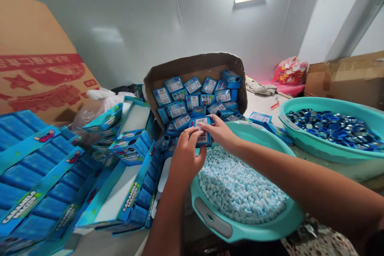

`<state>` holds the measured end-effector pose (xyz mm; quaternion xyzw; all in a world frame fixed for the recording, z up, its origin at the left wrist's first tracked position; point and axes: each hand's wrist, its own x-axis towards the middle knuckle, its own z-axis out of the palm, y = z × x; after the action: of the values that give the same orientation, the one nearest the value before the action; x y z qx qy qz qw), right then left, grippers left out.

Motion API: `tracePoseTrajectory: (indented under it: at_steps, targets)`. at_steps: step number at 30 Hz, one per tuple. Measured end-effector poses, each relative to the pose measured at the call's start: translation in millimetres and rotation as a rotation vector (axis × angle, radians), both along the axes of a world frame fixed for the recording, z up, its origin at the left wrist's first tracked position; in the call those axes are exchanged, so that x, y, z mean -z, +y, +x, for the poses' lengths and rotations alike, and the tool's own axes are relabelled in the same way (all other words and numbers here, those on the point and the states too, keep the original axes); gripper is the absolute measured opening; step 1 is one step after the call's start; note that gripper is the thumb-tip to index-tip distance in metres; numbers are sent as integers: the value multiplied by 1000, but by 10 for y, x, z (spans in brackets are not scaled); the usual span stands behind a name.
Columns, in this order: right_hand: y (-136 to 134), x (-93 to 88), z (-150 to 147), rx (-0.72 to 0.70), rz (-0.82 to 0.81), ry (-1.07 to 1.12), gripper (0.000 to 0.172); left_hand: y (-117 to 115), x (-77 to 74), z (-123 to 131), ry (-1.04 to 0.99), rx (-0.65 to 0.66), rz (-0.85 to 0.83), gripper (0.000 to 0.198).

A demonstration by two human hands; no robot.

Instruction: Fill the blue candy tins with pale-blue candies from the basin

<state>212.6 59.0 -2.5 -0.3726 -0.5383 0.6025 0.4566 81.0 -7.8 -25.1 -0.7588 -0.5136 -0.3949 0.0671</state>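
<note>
Above the far left rim of a turquoise basin (207, 224), my left hand (189, 152) grips a small blue candy box (204, 139) with a white printed panel facing up. My right hand (221, 131) reaches in from the right and holds the same box at its far right side, thumb lying on the printed face. Pale blue and white candy pieces (240, 186) fill the basin below. Just beyond my hands, a tipped cardboard carton (195, 63) holds many similar blue boxes (193, 102), some spilling toward the basin.
Blue display trays (132, 204) packed with boxes stand at the left, one row partly filled. A second turquoise basin (330, 150) at the right holds shiny blue lids or tins (333, 128). Behind it sit a brown carton (348, 76) and a red bag (290, 71).
</note>
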Motion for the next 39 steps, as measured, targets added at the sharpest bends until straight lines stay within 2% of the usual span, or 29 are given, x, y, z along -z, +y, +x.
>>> tracePoseTrajectory:
  at_steps: [10, 22, 27, 31, 34, 36, 37, 39]
  targets:
    - [17, 6, -2, 5, -19, -2, 28, -13, -7, 0, -5, 17, -37, 36]
    - [71, 56, 8, 13, -2, -1, 28, -66, -1, -15, 52, 31, -138, 51]
    - [45, 42, 7, 16, -180, 5, 26, -30, 4, -36, 46, 55, -133, 52]
    - [12, 14, -17, -112, -326, 44, 15, -16, -23, -98, 77, 72, -54, 47]
    - [15, -19, -25, -242, -382, -23, 30, -54, -94, -208, 60, 75, -60, 45]
    - [44, -33, -3, -306, -339, -189, 43, -106, -165, -309, 12, 89, -91, 46]
    - [64, -34, 19, -315, -259, -315, 45, -139, -203, -364, -8, 92, -99, 46]
    - [101, -19, 82, -286, 28, -621, 39, -211, -273, -467, -34, 62, -102, 48]
